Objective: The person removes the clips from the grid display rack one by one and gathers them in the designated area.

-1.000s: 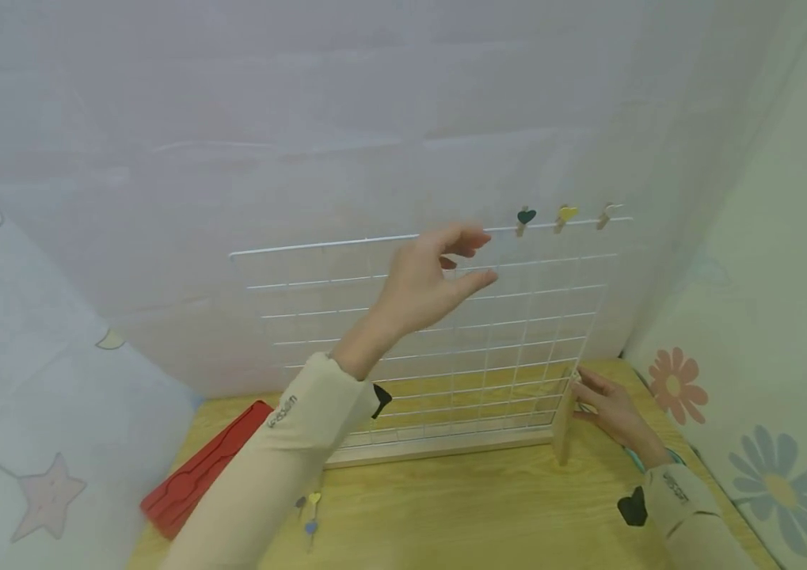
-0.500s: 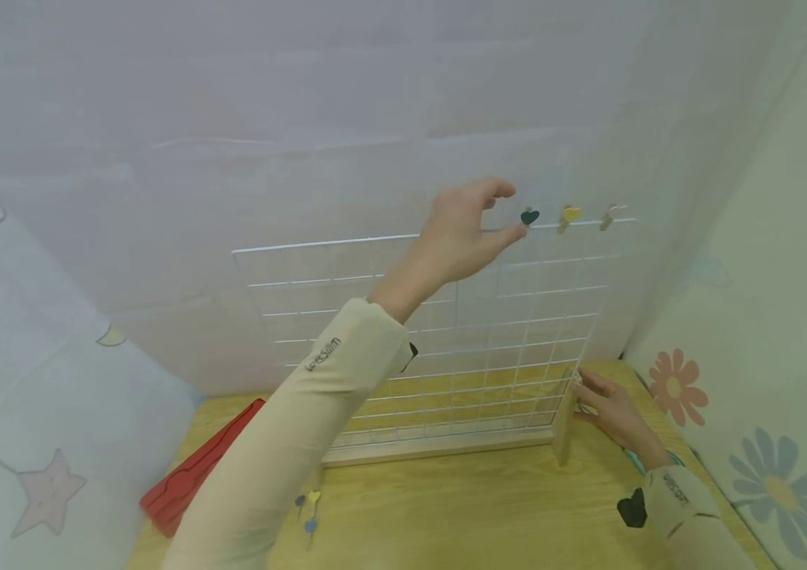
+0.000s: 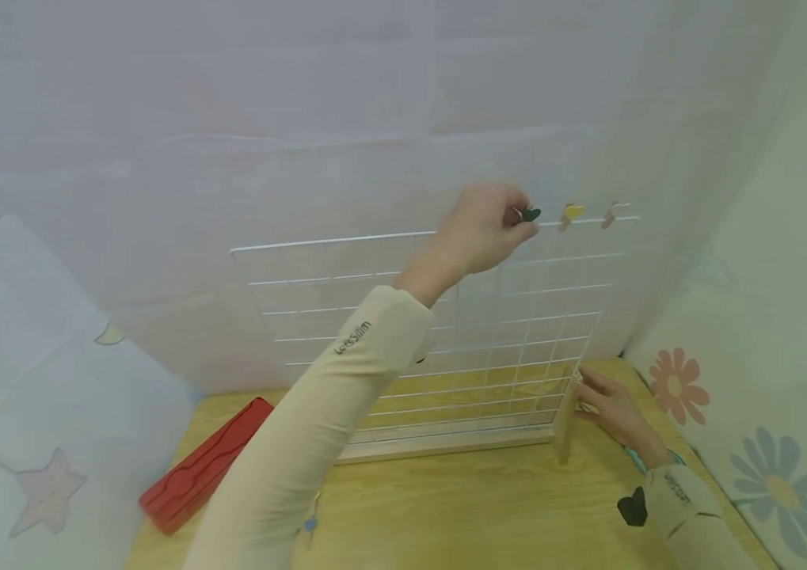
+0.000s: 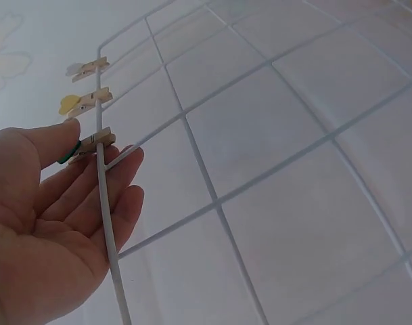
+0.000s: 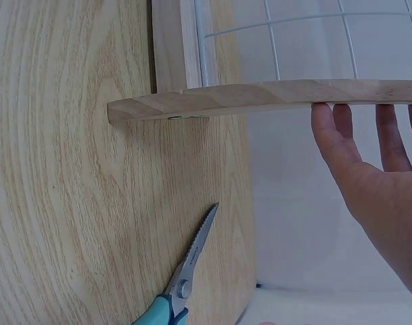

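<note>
A white wire grid (image 3: 446,305) stands upright in a wooden base (image 3: 446,447). My left hand (image 3: 485,229) is at its top wire, pinching a small wooden clothespin with a dark green heart (image 3: 531,214) between thumb and fingers. In the left wrist view the thumb (image 4: 53,139) lies by the green heart and the other fingers reach behind the wire. To the right, a yellow-heart clothespin (image 3: 571,214) and a white-heart clothespin (image 3: 614,214) are clipped on the same wire. My right hand (image 3: 613,412) touches the outer face of the wooden side post (image 5: 260,97) with its fingertips.
Scissors with teal handles (image 5: 182,288) lie on the wooden table (image 3: 460,514) beside the right post. A red case (image 3: 203,467) is at the table's left. A blue-heart clothespin (image 3: 310,524) lies near the left sleeve. Walls with printed flowers (image 3: 674,386) enclose the table.
My left hand has moved right and up along the top wire to the green-heart clothespin, and its thumb and fingers have closed on it. The right hand has stayed at the post.
</note>
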A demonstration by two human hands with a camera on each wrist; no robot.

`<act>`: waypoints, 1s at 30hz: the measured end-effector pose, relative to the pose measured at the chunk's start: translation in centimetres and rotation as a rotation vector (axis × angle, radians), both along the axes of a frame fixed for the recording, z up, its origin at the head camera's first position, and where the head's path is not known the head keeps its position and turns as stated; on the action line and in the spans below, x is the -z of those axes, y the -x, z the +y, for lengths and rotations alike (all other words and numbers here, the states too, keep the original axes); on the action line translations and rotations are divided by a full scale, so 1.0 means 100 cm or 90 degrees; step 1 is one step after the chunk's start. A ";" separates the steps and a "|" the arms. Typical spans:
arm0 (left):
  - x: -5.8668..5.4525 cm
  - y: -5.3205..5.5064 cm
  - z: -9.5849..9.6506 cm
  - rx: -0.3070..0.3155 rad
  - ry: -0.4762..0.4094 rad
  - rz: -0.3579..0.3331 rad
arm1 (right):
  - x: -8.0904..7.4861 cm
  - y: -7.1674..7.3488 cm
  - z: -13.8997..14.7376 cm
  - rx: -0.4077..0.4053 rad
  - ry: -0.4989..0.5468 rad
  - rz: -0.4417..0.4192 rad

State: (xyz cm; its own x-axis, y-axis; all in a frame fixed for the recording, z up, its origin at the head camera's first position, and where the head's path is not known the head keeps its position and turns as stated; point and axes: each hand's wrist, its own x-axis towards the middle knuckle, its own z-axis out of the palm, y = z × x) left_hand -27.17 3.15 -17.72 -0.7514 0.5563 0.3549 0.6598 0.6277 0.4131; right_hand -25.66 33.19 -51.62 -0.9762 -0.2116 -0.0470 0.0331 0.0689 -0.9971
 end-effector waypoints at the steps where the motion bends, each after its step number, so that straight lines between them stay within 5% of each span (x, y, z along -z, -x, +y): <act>1: 0.000 0.000 0.001 0.003 -0.001 0.008 | 0.000 0.000 0.000 0.002 0.001 0.000; 16: -0.002 0.001 0.006 -0.020 -0.088 -0.031 | -0.004 -0.003 -0.002 0.009 -0.018 0.005; 30: 0.004 0.002 0.009 -0.028 -0.155 -0.015 | 0.001 -0.003 -0.002 0.017 -0.012 -0.006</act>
State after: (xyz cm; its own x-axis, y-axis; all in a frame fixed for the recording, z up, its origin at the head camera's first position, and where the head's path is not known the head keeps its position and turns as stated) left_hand -27.33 4.04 -18.12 -0.7825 0.4235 0.4564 0.6227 0.5356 0.5705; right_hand -25.41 32.98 -51.71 -0.9809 -0.1848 -0.0600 0.0445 0.0869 -0.9952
